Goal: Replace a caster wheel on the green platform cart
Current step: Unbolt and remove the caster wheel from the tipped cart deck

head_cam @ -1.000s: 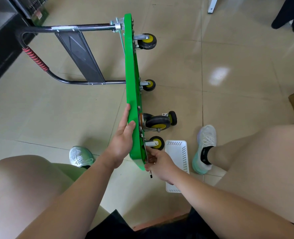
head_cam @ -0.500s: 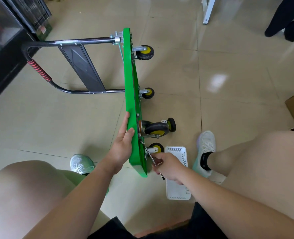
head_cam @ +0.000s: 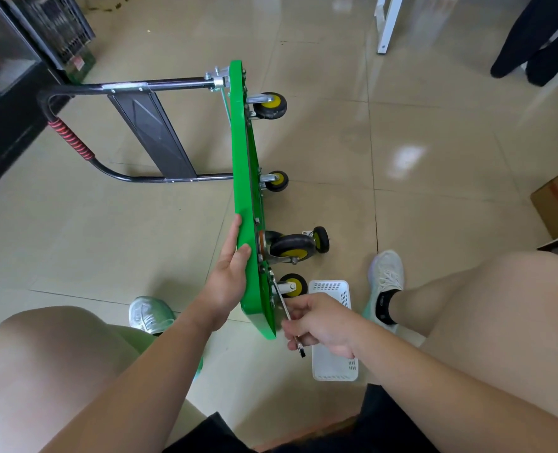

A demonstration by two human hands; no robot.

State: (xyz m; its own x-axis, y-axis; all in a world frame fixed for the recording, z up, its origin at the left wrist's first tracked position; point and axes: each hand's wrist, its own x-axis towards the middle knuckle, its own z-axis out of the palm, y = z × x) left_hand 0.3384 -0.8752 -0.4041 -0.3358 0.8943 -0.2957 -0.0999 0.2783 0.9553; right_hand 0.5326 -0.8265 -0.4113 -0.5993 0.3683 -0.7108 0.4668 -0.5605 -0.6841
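Green platform cart (head_cam: 245, 204) is standing on its side edge on the floor, casters facing away from the handle. Left hand (head_cam: 230, 276) is lying open and flat against the deck's top face, bracing it. Right hand (head_cam: 323, 325) is closed around a wrench (head_cam: 287, 313), its head sitting at the mounting hardware of the nearest caster (head_cam: 293, 284), at the cart's near corner. Looks like the bolt-turning step on that caster; can't tell if loosening or tightening. A loose caster (head_cam: 320, 239) is lying just beyond the cart's underside; a white basket (head_cam: 331, 367) is sitting beside the near corner. Next move likely needs another wrench swing while the brace is holding the deck steady.
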